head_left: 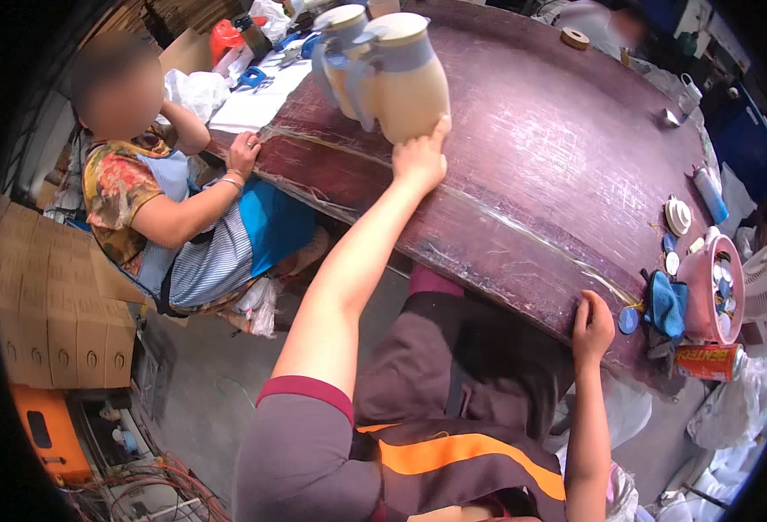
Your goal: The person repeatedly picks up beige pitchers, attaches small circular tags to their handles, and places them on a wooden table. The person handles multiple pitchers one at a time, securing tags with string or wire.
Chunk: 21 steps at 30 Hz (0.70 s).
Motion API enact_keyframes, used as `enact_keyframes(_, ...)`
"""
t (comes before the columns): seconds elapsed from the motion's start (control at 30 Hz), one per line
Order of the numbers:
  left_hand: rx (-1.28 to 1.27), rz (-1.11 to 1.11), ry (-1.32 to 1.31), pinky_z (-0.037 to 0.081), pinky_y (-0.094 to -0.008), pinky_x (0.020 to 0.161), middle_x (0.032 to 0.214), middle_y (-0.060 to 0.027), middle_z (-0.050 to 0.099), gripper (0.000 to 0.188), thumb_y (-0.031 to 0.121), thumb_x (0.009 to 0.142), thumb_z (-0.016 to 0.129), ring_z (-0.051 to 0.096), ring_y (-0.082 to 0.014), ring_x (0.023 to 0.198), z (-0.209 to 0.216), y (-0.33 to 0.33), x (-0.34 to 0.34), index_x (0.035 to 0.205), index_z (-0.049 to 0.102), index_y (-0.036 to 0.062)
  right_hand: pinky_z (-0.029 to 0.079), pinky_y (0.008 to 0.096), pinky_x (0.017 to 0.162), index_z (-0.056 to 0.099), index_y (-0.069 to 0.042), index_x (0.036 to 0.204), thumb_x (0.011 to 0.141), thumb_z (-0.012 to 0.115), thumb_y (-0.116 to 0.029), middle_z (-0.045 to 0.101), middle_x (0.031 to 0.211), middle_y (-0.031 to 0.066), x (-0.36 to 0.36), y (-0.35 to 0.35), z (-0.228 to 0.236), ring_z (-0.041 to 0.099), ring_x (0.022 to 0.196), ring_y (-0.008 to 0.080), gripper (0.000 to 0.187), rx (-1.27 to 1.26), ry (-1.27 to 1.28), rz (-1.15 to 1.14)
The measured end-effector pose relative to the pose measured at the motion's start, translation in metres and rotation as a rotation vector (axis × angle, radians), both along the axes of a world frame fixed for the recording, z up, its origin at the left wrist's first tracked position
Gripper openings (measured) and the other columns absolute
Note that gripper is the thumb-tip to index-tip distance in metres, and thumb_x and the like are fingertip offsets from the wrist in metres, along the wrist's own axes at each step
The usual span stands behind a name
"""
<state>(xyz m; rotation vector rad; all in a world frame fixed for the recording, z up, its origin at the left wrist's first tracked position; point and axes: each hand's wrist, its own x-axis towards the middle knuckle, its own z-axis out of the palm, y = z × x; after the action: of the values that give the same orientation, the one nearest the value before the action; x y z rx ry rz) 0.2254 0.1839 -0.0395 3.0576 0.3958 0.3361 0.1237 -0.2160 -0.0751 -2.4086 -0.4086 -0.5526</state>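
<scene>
Two beige jugs with grey collars and handles and cream lids stand close together on the dark red table: a nearer jug and a farther jug, partly hidden behind it. My left hand reaches out to the nearer jug and touches its lower side, the index finger stretched along it. The other fingers of that hand show only in part; I see no grip around the jug. By the table's near edge rests my right hand, its fingers loosely bent and holding nothing visible, left of a blue cloth.
A co-worker sits at the left, one hand on the table edge. Right of my right hand are a pink basket of round pieces and a red can. A tape roll lies far back; cardboard boxes stand at left.
</scene>
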Motion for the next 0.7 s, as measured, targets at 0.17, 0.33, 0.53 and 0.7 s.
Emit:
enact_keyframes(0.17,-0.011,0.260,-0.083,0.047,-0.0487,0.085,0.109,-0.0165,0.061,0.073,0.031,0.081,0.058,0.060,-0.0339,0.101,-0.021,0.044,0.016,0.146,0.027,0.0225,0.049,0.0364,0.071,0.064,-0.003,0.096,0.085,0.058,-0.006,0.066,0.086,0.0131,-0.002,0.002,0.002,0.064,0.079,0.0293,0.013,-0.007,-0.012,0.021)
enact_keyframes(0.33,0.117,0.207,-0.202,0.047,-0.0455,0.084,0.101,-0.0149,0.064,0.031,0.027,0.081,0.060,0.061,-0.0317,0.097,-0.029,0.042,0.006,0.105,0.061,0.0073,0.049,0.0364,0.071,0.064,-0.003,0.096,0.085,0.059,-0.006,0.065,0.087,0.0134,-0.001,0.004,0.002,0.064,0.080,0.0293,0.013,-0.006,-0.028,0.027)
enact_keyframes(0.53,-0.489,-0.188,-0.095,0.050,-0.0472,0.070,0.084,-0.0160,0.067,0.018,0.021,0.082,0.054,0.066,-0.0330,0.081,-0.009,-0.084,-0.047,0.097,0.063,0.0144,0.045,0.0367,0.061,0.063,-0.008,0.105,0.085,0.060,-0.008,0.059,0.070,0.0089,-0.004,0.004,0.003,0.059,0.065,0.0265,0.021,-0.038,0.034,-0.061)
enact_keyframes(0.7,-0.300,-0.294,-0.275,0.050,-0.0442,0.058,0.066,-0.0100,0.064,0.010,0.018,0.077,0.057,0.064,-0.0309,0.063,-0.048,-0.132,-0.084,0.082,0.054,0.0108,0.043,0.0374,0.057,0.062,-0.011,0.109,0.084,0.060,-0.008,0.056,0.065,0.0084,0.000,0.002,-0.006,0.056,0.060,0.0259,0.025,-0.037,-0.074,-0.024)
